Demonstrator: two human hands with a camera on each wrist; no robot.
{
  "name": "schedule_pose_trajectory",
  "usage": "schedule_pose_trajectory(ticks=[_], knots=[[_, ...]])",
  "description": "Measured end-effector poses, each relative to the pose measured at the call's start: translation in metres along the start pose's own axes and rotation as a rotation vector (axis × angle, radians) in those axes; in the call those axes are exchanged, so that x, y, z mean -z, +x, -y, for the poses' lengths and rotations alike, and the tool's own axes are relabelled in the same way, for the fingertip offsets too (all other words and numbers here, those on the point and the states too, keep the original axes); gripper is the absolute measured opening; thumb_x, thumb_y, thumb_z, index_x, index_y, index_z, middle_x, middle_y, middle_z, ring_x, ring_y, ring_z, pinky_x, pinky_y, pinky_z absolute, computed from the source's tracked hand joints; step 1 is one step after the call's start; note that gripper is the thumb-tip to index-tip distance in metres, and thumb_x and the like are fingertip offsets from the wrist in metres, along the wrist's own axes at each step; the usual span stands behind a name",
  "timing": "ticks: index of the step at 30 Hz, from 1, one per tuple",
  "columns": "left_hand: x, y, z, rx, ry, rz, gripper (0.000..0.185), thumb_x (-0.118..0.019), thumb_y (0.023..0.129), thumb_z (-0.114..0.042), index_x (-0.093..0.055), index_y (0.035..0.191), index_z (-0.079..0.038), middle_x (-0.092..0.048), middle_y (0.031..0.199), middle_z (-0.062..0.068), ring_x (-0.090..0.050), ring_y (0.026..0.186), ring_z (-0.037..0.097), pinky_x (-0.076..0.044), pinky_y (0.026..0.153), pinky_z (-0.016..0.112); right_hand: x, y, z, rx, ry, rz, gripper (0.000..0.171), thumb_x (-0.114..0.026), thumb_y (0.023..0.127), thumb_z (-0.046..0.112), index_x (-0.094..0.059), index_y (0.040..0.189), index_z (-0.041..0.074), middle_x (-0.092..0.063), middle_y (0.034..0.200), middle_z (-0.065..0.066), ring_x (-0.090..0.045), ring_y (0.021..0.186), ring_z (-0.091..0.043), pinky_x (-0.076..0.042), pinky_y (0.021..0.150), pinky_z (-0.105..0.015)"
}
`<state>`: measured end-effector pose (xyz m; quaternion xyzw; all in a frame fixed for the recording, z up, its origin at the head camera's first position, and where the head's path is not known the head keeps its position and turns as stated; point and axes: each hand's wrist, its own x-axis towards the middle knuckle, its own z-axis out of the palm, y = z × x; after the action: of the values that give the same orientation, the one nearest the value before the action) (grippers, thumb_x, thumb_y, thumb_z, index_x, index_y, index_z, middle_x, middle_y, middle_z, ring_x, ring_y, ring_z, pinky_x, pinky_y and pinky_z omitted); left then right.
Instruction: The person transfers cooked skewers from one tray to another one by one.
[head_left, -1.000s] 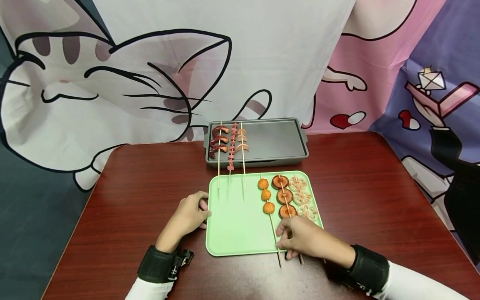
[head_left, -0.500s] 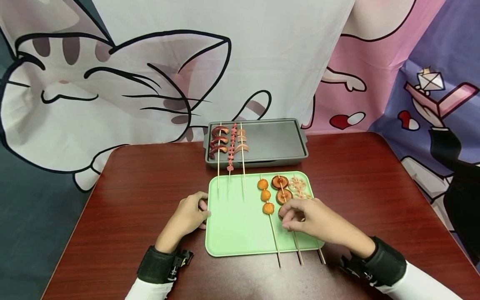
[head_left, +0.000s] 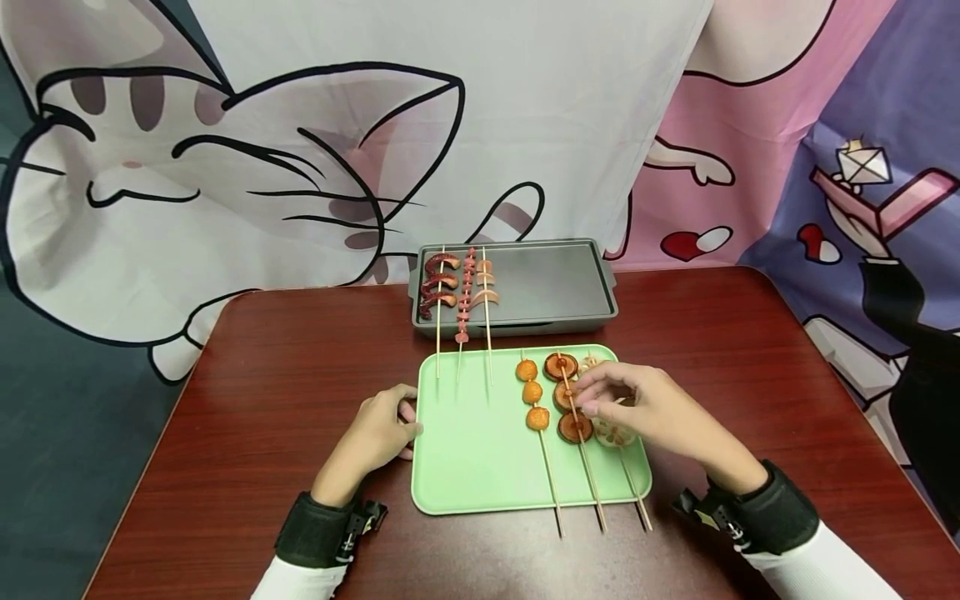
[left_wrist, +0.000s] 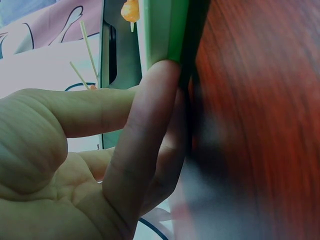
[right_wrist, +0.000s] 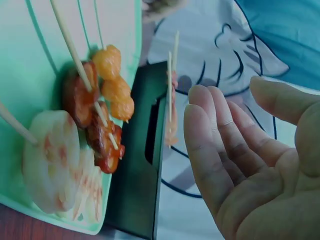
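A green tray point(head_left: 465, 467) lies on the dark red table point(head_left: 300, 400). On its right half lie three skewers: orange balls point(head_left: 531, 392), brown mushroom slices point(head_left: 567, 398) and pale lotus root slices point(head_left: 613, 433). My right hand point(head_left: 588, 398) hovers over the lotus skewer and hides part of it, fingertips beside the mushrooms. In the right wrist view its fingers point(right_wrist: 210, 130) are relaxed and hold nothing, above the lotus slices point(right_wrist: 50, 160). My left hand point(head_left: 405, 412) rests at the tray's left rim, fingers point(left_wrist: 150, 115) pressed against the green edge point(left_wrist: 165, 30).
A grey grill pan point(head_left: 547, 287) stands behind the tray, with three loaded skewers point(head_left: 461, 287) on its left part; their sticks reach over the tray's far edge. A cartoon cat curtain point(head_left: 300, 150) hangs behind the table. The table edge curves away at left and right.
My right hand has moved away from me, from the near ends of the sticks up over the lotus slices. The left hand and the tray stay put.
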<state>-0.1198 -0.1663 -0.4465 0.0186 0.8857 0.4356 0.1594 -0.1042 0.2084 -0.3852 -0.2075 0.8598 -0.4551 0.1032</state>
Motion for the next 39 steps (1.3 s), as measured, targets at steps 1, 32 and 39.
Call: schedule_pose_trajectory(ticks=[1,32,39], knots=[[0.0,0.0,0.0,0.0,0.0,0.0,0.046,-0.068,0.09,0.007,-0.058,0.134,0.007,-0.058,0.09,0.013,-0.062,0.061,0.02,-0.062,0.051,0.031,0.001,0.001,-0.002,0.01,0.01,-0.011,0.023,-0.075,0.096,0.018,-0.072,0.118,0.012,-0.077,0.102,-0.003,-0.072,0.09,-0.01,-0.06,0.074,-0.024],[0.0,-0.001,-0.001,0.005,-0.01,0.002,0.046,-0.067,0.091,0.007,-0.058,0.135,0.007,-0.057,0.091,0.013,-0.062,0.061,0.02,-0.062,0.052,0.032,0.03,-0.008,-0.093,-0.336,0.442,-0.132,0.044,-0.062,0.104,0.013,-0.048,0.135,-0.016,-0.071,0.11,-0.008,-0.071,0.093,-0.013,-0.065,0.081,-0.028],[0.0,-0.002,-0.003,0.01,-0.008,-0.006,0.046,-0.069,0.09,0.007,-0.059,0.135,0.007,-0.057,0.089,0.013,-0.062,0.059,0.02,-0.062,0.051,0.032,0.024,-0.007,-0.101,-0.373,0.362,-0.079,0.043,-0.063,0.102,0.008,-0.05,0.135,-0.016,-0.07,0.107,-0.017,-0.071,0.09,-0.011,-0.066,0.078,-0.03]])
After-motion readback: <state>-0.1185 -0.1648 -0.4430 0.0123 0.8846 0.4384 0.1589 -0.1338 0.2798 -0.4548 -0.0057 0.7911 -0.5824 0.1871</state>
